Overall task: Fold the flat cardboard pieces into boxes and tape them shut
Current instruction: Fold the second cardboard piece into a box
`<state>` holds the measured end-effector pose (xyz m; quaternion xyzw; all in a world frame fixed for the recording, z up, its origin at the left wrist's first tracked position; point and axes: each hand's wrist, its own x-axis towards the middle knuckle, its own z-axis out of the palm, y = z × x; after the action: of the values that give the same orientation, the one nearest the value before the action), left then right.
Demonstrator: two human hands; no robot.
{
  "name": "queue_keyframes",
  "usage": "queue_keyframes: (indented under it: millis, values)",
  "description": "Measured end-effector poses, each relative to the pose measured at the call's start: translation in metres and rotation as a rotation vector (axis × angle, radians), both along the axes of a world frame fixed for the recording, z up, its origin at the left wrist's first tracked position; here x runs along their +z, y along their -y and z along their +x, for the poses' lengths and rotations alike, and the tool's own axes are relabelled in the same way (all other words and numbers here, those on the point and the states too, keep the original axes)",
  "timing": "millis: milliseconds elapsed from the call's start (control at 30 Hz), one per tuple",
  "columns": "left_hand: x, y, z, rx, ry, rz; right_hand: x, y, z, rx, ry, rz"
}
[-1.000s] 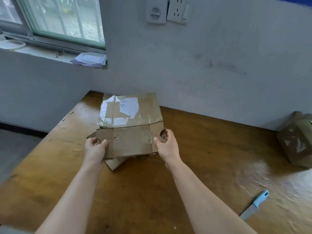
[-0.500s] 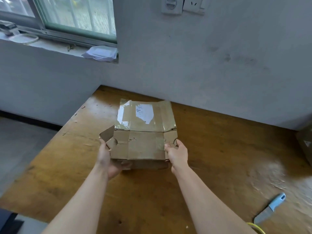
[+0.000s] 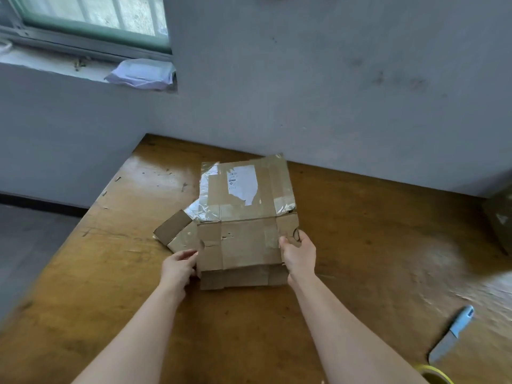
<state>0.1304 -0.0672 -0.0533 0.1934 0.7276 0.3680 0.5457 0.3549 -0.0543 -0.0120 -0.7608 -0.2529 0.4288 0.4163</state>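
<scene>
Both bare forearms reach forward toward the cardboard box [image 3: 241, 242]. The left hand [image 3: 178, 266] curls its fingers against the box's left edge, seemingly gripping it. The right hand [image 3: 299, 256] clasps the right edge, thumb on top.

A worn wooden bench [image 3: 360, 245] is standing against a grey wall [image 3: 332, 79], its far left corner meeting a side wall. A window [image 3: 91, 15] is letting daylight onto a sill [image 3: 41, 62]. Grey floor [image 3: 25, 245] is lying left.

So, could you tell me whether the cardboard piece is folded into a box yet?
Not yet: the cardboard piece lies mostly flat, its side flap splayed out.
</scene>
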Motion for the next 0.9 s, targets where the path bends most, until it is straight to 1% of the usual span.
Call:
queue_keyframes:
  millis: [67, 133, 167, 233, 267, 300, 333, 433, 467, 500, 600, 733, 900]
  values:
    - [0.002, -0.005, -0.006, -0.071, 0.000, -0.063, -0.003, 0.000, 0.001, -0.032, -0.033, -0.004]
    - [0.009, -0.010, -0.007, -0.102, 0.044, -0.069, -0.005, 0.000, 0.001, -0.052, -0.053, -0.005]
    - [0.013, -0.012, -0.006, -0.068, 0.074, -0.046, -0.006, -0.001, -0.001, -0.060, -0.067, -0.006]
    - [0.022, -0.019, -0.002, 0.085, 0.131, 0.036, -0.006, -0.003, -0.004, -0.067, -0.106, -0.004]
    - [0.025, -0.023, 0.001, 0.159, 0.130, 0.072, -0.005, -0.005, -0.007, -0.056, -0.121, 0.001]
    - [0.029, -0.027, 0.005, 0.202, 0.090, 0.103, -0.005, -0.006, -0.009, -0.034, -0.125, 0.009]
    - [0.032, -0.031, 0.007, 0.203, 0.009, 0.128, -0.003, -0.007, -0.012, -0.005, -0.121, 0.020]
    - [0.041, -0.035, 0.012, 0.084, -0.345, 0.198, 0.003, -0.010, -0.017, 0.039, -0.106, 0.079]
    - [0.044, -0.037, 0.013, 0.064, -0.411, 0.224, 0.007, -0.012, -0.017, 0.035, -0.108, 0.104]
    - [0.048, -0.038, 0.014, 0.061, -0.429, 0.260, 0.011, -0.013, -0.016, 0.029, -0.110, 0.128]
    - [0.062, -0.042, 0.022, 0.072, -0.342, 0.391, 0.026, -0.013, -0.010, 0.006, -0.110, 0.213]
    - [0.076, -0.043, 0.041, 0.069, -0.327, 0.480, 0.042, 0.000, 0.009, -0.029, -0.071, 0.310]
    - [0.088, -0.025, 0.081, 0.039, -0.248, 0.585, 0.057, 0.034, 0.049, -0.050, -0.030, 0.375]
